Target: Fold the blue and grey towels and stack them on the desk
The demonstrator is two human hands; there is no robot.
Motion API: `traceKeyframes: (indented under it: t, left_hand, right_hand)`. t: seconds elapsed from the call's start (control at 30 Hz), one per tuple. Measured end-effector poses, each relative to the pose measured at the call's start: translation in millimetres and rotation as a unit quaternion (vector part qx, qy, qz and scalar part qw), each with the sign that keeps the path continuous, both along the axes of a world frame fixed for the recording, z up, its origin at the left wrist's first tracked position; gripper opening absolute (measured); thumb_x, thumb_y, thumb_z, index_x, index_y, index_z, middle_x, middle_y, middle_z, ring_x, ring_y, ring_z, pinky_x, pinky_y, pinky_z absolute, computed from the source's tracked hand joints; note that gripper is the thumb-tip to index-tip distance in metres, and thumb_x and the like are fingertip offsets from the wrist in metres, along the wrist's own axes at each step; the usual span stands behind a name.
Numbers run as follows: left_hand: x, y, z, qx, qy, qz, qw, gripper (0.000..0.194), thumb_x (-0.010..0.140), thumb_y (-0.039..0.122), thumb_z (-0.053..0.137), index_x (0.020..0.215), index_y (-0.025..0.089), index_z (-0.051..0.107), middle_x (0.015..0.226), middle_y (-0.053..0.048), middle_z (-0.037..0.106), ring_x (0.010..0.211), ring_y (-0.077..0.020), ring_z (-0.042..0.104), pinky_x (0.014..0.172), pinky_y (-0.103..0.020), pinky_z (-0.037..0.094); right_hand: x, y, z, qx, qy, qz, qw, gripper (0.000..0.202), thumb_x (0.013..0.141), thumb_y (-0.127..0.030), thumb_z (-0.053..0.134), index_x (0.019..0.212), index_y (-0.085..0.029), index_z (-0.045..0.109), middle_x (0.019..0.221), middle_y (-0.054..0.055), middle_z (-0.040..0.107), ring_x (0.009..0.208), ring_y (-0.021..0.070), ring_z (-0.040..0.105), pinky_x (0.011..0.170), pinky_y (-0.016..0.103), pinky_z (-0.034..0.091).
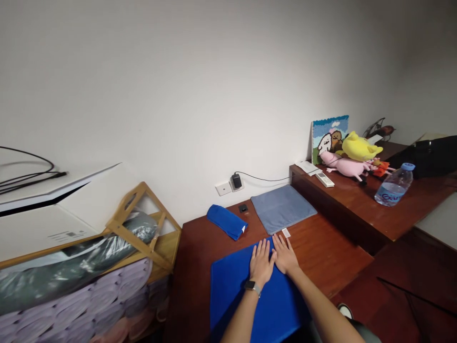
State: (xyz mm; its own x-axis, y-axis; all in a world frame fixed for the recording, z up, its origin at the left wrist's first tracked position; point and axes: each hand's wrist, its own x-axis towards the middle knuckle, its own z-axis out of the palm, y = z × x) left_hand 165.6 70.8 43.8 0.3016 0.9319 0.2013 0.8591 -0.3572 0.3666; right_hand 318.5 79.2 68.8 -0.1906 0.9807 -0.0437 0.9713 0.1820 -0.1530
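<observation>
A bright blue cloth [232, 286] lies spread flat on the reddish-brown desk [191, 267]. My left hand [262, 263], with a watch on its wrist, rests palm down on the cloth, fingers stretched out. Beside it, my right hand [284, 255] lies flat at the cloth's far right corner, its fingers extended. The thumbs are close together. Behind the hands is a grey-blue cloth [283, 208] with a white tag. A folded or rolled blue cloth [227, 221] sits at the back left of the desk.
On the raised right surface stand a water bottle [394, 185], a pink plush toy [344, 166], a yellow plush toy [361, 146], a white remote [324, 179] and a picture [330, 138]. A plugged-in black adapter [236, 180] is on the wall. Left is a wooden rack [167, 257].
</observation>
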Motion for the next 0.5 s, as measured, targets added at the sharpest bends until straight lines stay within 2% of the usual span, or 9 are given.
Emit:
traceKeyframes:
  t: [0.07,0.2,0.27,0.37,0.5]
  left_hand:
    - [-35,-9,-13.1,0.007,0.009,0.048,0.999,0.068,0.109,0.055,0.023,0.164,0.019,0.036,0.168,-0.012,0.038,0.157,-0.0297,0.034,0.129,-0.053,0.028]
    - [-126,-33,-42.2,0.018,0.03,0.174,0.984,0.071,0.108,0.054,0.024,0.164,0.013,0.035,0.168,-0.015,0.038,0.157,-0.0303,0.034,0.129,-0.053,0.027]
    - [-159,-43,-51.9,0.016,0.039,0.219,0.975,0.072,0.107,0.052,0.023,0.164,0.009,0.035,0.168,-0.015,0.038,0.158,-0.0292,0.033,0.13,-0.051,0.026]
    - [-176,-48,-55.2,0.003,0.042,0.248,0.968,0.074,0.107,0.051,0.022,0.163,0.006,0.035,0.168,-0.016,0.037,0.159,-0.0283,0.031,0.13,-0.048,0.027]
    - [-167,-48,-48.4,-0.007,0.042,0.253,0.967,0.074,0.106,0.051,0.024,0.162,0.004,0.035,0.169,-0.016,0.034,0.159,-0.0285,0.031,0.13,-0.047,0.027]
  right_hand:
    - [-1,-1,1.4,0.009,0.005,-0.011,1.0,0.066,0.106,-0.039,0.021,0.167,-0.015,0.022,0.172,0.002,0.016,0.163,0.0243,0.015,0.135,0.052,0.009]
    - [-2,-1,0.8,0.013,0.002,-0.017,1.0,0.066,0.106,-0.041,0.022,0.167,-0.016,0.022,0.172,0.003,0.018,0.163,0.0243,0.015,0.135,0.052,0.007]
    - [-2,-1,0.0,0.008,-0.006,-0.02,1.0,0.066,0.107,-0.041,0.02,0.168,-0.016,0.02,0.172,0.002,0.016,0.163,0.0235,0.014,0.135,0.052,0.006]
    - [-3,0,1.4,-0.001,-0.022,-0.023,0.999,0.066,0.107,-0.042,0.018,0.168,-0.017,0.018,0.173,0.002,0.014,0.164,0.023,0.012,0.134,0.052,0.005]
    - [-4,-3,7.3,-0.02,-0.048,-0.027,0.998,0.066,0.107,-0.04,0.018,0.168,-0.015,0.017,0.173,0.003,0.013,0.164,0.024,0.011,0.134,0.051,0.006]
